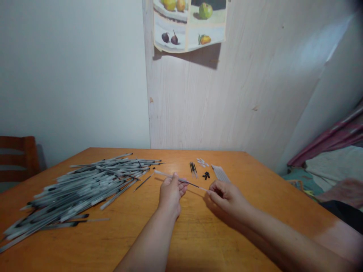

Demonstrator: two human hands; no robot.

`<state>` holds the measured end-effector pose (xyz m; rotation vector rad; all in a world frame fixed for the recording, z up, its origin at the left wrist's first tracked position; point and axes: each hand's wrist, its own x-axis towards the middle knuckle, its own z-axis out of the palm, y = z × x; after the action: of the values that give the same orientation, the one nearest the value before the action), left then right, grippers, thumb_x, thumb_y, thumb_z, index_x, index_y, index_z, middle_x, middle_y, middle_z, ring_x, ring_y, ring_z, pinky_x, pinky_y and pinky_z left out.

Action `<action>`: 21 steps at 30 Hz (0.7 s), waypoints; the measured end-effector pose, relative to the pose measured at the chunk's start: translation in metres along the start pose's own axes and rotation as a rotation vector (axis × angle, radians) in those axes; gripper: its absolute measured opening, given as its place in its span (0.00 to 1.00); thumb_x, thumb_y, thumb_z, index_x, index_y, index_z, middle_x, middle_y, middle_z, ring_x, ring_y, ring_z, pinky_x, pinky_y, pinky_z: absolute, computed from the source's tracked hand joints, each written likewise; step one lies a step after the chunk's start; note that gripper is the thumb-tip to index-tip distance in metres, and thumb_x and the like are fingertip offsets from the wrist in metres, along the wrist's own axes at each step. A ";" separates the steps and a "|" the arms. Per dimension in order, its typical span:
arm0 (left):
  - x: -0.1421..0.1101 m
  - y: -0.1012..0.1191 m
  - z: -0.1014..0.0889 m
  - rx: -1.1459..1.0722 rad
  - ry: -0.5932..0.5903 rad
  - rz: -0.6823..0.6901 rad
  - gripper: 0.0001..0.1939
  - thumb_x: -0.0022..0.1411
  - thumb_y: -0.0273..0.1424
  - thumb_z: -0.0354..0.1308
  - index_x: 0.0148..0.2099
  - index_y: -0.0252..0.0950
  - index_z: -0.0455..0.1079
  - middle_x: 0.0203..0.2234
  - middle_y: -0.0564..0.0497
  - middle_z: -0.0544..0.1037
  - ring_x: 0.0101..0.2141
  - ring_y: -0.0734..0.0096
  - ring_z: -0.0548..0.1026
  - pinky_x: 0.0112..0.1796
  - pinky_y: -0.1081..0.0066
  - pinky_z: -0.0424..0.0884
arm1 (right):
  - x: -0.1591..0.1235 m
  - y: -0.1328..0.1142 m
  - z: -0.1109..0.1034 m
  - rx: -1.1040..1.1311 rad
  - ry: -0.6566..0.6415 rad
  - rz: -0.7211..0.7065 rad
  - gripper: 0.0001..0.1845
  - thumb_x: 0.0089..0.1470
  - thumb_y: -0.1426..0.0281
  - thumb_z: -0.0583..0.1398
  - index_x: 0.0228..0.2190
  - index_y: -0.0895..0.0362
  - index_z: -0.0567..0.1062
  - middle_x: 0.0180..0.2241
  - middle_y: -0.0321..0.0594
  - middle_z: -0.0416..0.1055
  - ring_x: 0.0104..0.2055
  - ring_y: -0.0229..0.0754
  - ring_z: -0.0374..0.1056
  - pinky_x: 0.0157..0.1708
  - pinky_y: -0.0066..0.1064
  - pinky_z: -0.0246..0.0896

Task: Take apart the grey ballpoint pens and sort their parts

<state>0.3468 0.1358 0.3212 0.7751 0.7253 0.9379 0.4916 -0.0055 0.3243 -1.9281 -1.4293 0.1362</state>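
My left hand point(171, 194) is closed around a translucent pen barrel point(161, 173), its fingers pinching it near the middle of the table. Out of the barrel's right end runs a thin pen refill point(193, 184), dark for part of its length and pale towards its tip. The thumb and forefinger of my right hand point(227, 194) pinch the refill's far end. Both hands are just above the tabletop, with the refill stretched between them. Whether part of the refill is still inside the barrel is hard to make out.
A large heap of pens point(96, 185) covers the left of the wooden table point(193, 241). Beyond my hands lie several refills point(193, 169), small white pieces point(202, 162), small black plugs point(206, 175) and a row of clear barrels point(220, 173). One dark refill point(142, 183) lies beside the heap.
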 end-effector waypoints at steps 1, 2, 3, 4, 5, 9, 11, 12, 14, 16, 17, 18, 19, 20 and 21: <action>0.002 0.001 -0.001 -0.005 0.015 0.002 0.17 0.64 0.44 0.62 0.37 0.35 0.67 0.28 0.46 0.78 0.25 0.75 0.77 0.27 0.77 0.72 | -0.004 0.002 -0.004 -0.004 0.003 -0.005 0.11 0.58 0.64 0.57 0.26 0.54 0.72 0.25 0.37 0.72 0.28 0.40 0.65 0.29 0.30 0.58; 0.004 0.002 -0.003 -0.011 0.032 0.005 0.17 0.64 0.44 0.62 0.36 0.34 0.67 0.28 0.46 0.79 0.26 0.74 0.78 0.27 0.77 0.72 | -0.007 0.003 -0.008 -0.011 0.007 -0.012 0.12 0.58 0.64 0.56 0.26 0.54 0.72 0.26 0.38 0.73 0.29 0.40 0.66 0.30 0.30 0.58; 0.006 0.003 -0.004 -0.018 0.053 0.012 0.17 0.64 0.44 0.61 0.35 0.34 0.67 0.29 0.46 0.79 0.27 0.74 0.79 0.27 0.77 0.72 | -0.011 0.006 -0.012 -0.022 0.013 -0.020 0.12 0.59 0.64 0.56 0.26 0.54 0.73 0.26 0.38 0.73 0.29 0.40 0.66 0.30 0.30 0.59; 0.008 0.004 -0.005 -0.025 0.075 0.024 0.17 0.64 0.44 0.61 0.35 0.34 0.67 0.29 0.46 0.79 0.27 0.73 0.79 0.28 0.77 0.72 | -0.014 0.008 -0.015 -0.035 0.020 -0.029 0.12 0.59 0.63 0.56 0.27 0.54 0.73 0.26 0.38 0.72 0.29 0.40 0.66 0.30 0.30 0.59; 0.011 0.005 -0.006 -0.032 0.097 0.039 0.17 0.65 0.43 0.61 0.35 0.34 0.67 0.29 0.46 0.79 0.28 0.73 0.79 0.28 0.77 0.72 | -0.017 0.010 -0.019 -0.049 0.028 -0.036 0.12 0.60 0.63 0.56 0.27 0.54 0.73 0.26 0.37 0.72 0.29 0.40 0.66 0.30 0.30 0.58; 0.018 0.005 -0.009 -0.041 0.175 0.111 0.17 0.65 0.43 0.61 0.35 0.34 0.67 0.29 0.46 0.79 0.28 0.72 0.80 0.29 0.76 0.73 | -0.024 0.019 -0.027 -0.106 0.097 -0.043 0.14 0.62 0.61 0.54 0.28 0.55 0.73 0.26 0.37 0.72 0.30 0.41 0.67 0.30 0.30 0.57; 0.019 0.004 -0.009 -0.022 0.179 0.117 0.17 0.65 0.44 0.60 0.35 0.34 0.67 0.28 0.46 0.79 0.28 0.71 0.80 0.28 0.76 0.72 | -0.023 0.019 -0.027 -0.147 0.138 -0.029 0.15 0.62 0.61 0.53 0.27 0.55 0.72 0.25 0.37 0.71 0.29 0.41 0.67 0.30 0.30 0.56; 0.020 0.004 -0.009 -0.011 0.175 0.117 0.17 0.64 0.44 0.61 0.35 0.34 0.67 0.28 0.46 0.79 0.28 0.71 0.80 0.28 0.76 0.72 | -0.021 0.018 -0.025 -0.174 0.158 -0.014 0.16 0.62 0.61 0.53 0.27 0.55 0.72 0.25 0.37 0.71 0.29 0.41 0.67 0.30 0.30 0.56; 0.020 0.003 -0.009 0.004 0.169 0.119 0.17 0.63 0.44 0.61 0.35 0.34 0.66 0.28 0.46 0.80 0.28 0.71 0.80 0.27 0.76 0.72 | -0.014 0.013 -0.020 -0.234 0.185 0.022 0.15 0.62 0.61 0.54 0.27 0.54 0.71 0.24 0.36 0.71 0.28 0.40 0.66 0.30 0.30 0.54; 0.020 0.002 -0.009 0.016 0.169 0.126 0.18 0.63 0.45 0.62 0.35 0.34 0.66 0.27 0.47 0.79 0.27 0.72 0.79 0.26 0.76 0.71 | -0.005 0.005 -0.013 -0.299 0.200 0.056 0.15 0.62 0.61 0.54 0.27 0.54 0.71 0.24 0.37 0.71 0.27 0.40 0.66 0.29 0.30 0.51; 0.021 0.001 -0.009 0.021 0.168 0.131 0.18 0.62 0.45 0.62 0.35 0.34 0.66 0.26 0.47 0.79 0.27 0.72 0.79 0.26 0.76 0.71 | 0.000 0.001 -0.009 -0.335 0.206 0.069 0.15 0.62 0.60 0.54 0.27 0.54 0.72 0.25 0.37 0.72 0.27 0.40 0.66 0.28 0.30 0.50; 0.021 0.001 -0.009 0.027 0.165 0.136 0.19 0.62 0.45 0.62 0.34 0.34 0.66 0.26 0.47 0.79 0.26 0.72 0.79 0.26 0.77 0.71 | 0.006 -0.004 -0.004 -0.374 0.211 0.083 0.16 0.62 0.60 0.53 0.28 0.54 0.72 0.25 0.38 0.73 0.28 0.41 0.66 0.28 0.30 0.49; 0.021 0.000 -0.010 0.032 0.161 0.141 0.19 0.61 0.46 0.62 0.34 0.34 0.67 0.25 0.47 0.79 0.26 0.72 0.79 0.26 0.77 0.71 | 0.012 -0.008 0.001 -0.413 0.211 0.096 0.16 0.62 0.60 0.53 0.28 0.54 0.73 0.26 0.39 0.73 0.28 0.41 0.66 0.28 0.30 0.47; 0.022 0.000 -0.010 0.037 0.158 0.145 0.19 0.61 0.46 0.62 0.34 0.34 0.67 0.25 0.47 0.79 0.27 0.71 0.79 0.26 0.76 0.71 | 0.018 -0.012 0.007 -0.447 0.214 0.109 0.15 0.63 0.60 0.53 0.29 0.54 0.73 0.27 0.40 0.74 0.29 0.42 0.67 0.28 0.31 0.47; 0.022 0.000 -0.010 0.040 0.156 0.149 0.20 0.61 0.47 0.62 0.34 0.34 0.67 0.25 0.47 0.79 0.27 0.71 0.79 0.26 0.76 0.72 | 0.024 -0.015 0.013 -0.482 0.216 0.119 0.15 0.63 0.61 0.53 0.29 0.54 0.74 0.28 0.41 0.75 0.29 0.42 0.67 0.28 0.31 0.47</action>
<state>0.3477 0.1576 0.3113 0.8057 0.8320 1.1311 0.4823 0.0229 0.3318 -2.3303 -1.2812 -0.3848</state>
